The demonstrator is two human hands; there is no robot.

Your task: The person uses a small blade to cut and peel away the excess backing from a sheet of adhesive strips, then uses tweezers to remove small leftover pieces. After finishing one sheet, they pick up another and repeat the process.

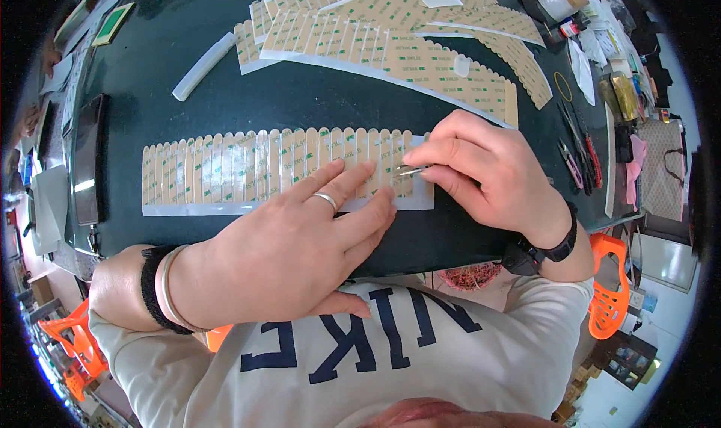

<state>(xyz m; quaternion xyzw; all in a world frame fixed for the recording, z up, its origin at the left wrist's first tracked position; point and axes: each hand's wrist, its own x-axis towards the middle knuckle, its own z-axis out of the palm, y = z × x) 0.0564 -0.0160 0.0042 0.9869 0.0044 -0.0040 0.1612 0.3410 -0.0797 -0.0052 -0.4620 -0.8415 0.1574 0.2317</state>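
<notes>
Flat on the near adhesive-strip sheet (248,174) at the dark counter (300,101) edge, left hand (300,248) lies spread, holding nothing; right hand (481,174) pinches tweezers (411,172) at a strip. Lifting carelessly could tear it or shift the sheet.

At the far side of my dark green mat (225,105) I see overlapping sheets of tan adhesive strips (420,45), and a white tube (203,66) lies left of them. Red-handled pliers (589,151) rest at the right, a tape roll (563,0) beyond. Orange stools (612,293) stand below.
</notes>
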